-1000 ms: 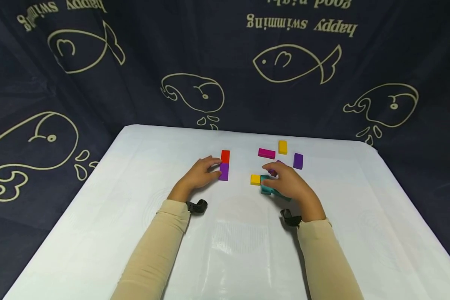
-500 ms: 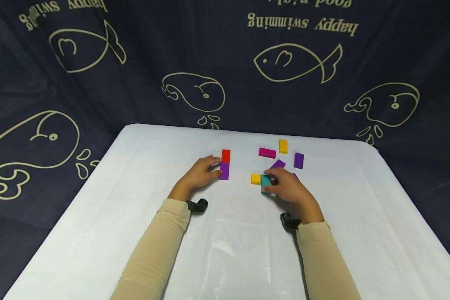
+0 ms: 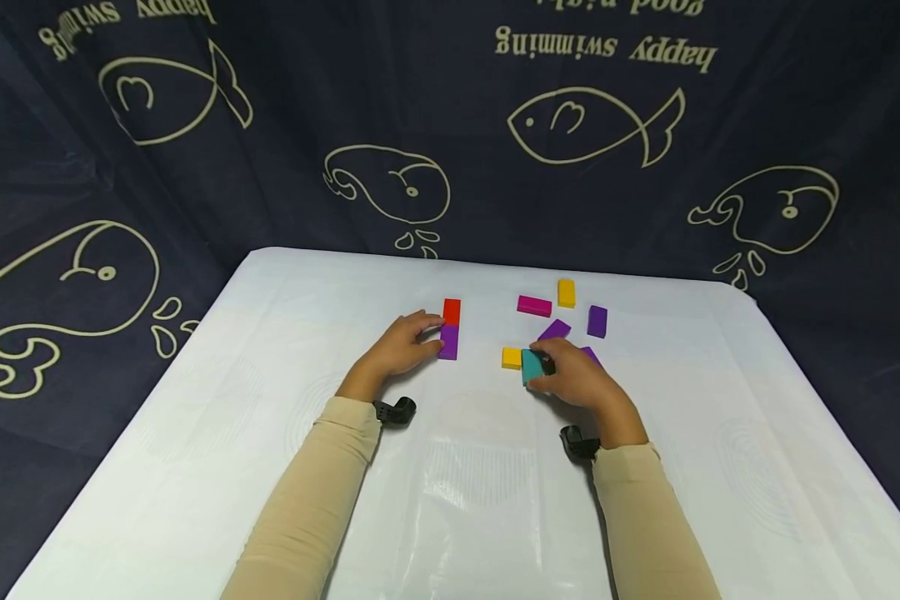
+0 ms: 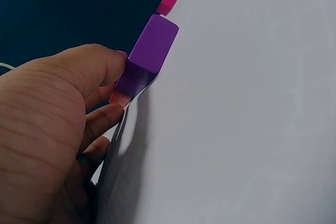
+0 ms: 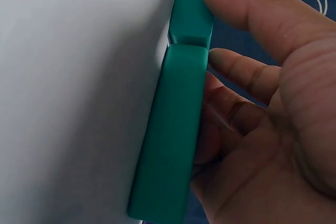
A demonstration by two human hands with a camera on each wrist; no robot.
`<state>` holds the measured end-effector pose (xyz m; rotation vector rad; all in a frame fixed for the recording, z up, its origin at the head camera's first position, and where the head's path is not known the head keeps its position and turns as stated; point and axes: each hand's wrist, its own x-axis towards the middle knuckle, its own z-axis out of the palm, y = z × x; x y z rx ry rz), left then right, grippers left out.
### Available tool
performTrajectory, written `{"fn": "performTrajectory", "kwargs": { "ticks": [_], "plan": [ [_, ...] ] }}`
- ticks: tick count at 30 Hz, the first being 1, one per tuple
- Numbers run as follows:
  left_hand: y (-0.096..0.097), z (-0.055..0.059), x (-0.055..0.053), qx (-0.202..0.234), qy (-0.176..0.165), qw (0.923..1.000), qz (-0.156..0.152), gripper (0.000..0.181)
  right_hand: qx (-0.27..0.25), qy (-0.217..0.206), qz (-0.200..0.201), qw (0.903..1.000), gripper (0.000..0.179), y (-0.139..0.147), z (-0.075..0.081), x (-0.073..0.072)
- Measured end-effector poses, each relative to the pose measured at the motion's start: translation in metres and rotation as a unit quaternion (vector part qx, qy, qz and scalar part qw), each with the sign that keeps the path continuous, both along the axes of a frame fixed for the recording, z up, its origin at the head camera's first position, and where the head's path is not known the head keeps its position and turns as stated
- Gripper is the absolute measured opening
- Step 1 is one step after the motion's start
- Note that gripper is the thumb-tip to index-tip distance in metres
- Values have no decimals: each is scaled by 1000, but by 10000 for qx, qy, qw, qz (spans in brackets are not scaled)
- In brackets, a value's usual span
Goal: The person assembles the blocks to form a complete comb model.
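Note:
My left hand (image 3: 403,344) rests beside a purple block (image 3: 447,342) and a red block (image 3: 452,312), which stand end to end. Its thumb and index finger touch their left side without wrapping round them. In the left wrist view the thumb lies against the purple block (image 4: 153,44). My right hand (image 3: 576,372) pinches a teal block (image 3: 532,367) between thumb and index finger, and this block adjoins a small yellow block (image 3: 511,358). In the right wrist view a second teal block (image 5: 170,129) lies end to end with the pinched teal block (image 5: 191,11); the hand hides it from the head view.
Beyond the right hand lie a magenta block (image 3: 534,306), a yellow block (image 3: 566,293), a dark purple block (image 3: 597,322) and a tilted purple block (image 3: 555,330). Another purple block (image 3: 591,355) is partly hidden. A dark cloth (image 3: 465,167) hangs behind the white table (image 3: 480,467).
The right hand has shifted slightly, its thumb and index finger now at the teal block's two ends. Purple blocks behind it show more. The left hand stays in place.

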<state>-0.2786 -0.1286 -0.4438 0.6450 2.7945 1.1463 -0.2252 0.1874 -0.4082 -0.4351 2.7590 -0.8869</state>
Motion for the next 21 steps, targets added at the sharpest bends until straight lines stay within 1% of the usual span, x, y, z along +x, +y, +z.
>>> {"fn": "performTrajectory", "kwargs": {
  "ticks": [3,10,21],
  "plan": [
    [0,1,1,-1,-11,10000,-12,45,4,12,-53,10000,61,0,-2,-1],
    [1,4,2,-19,-98,9999,27,46,-27,131,8,9999,59,3,-3,-2],
    [1,2,1,-65,-121,9999,41,47,1,174,-60,9998,58,2,-3,-3]
  ]
}}
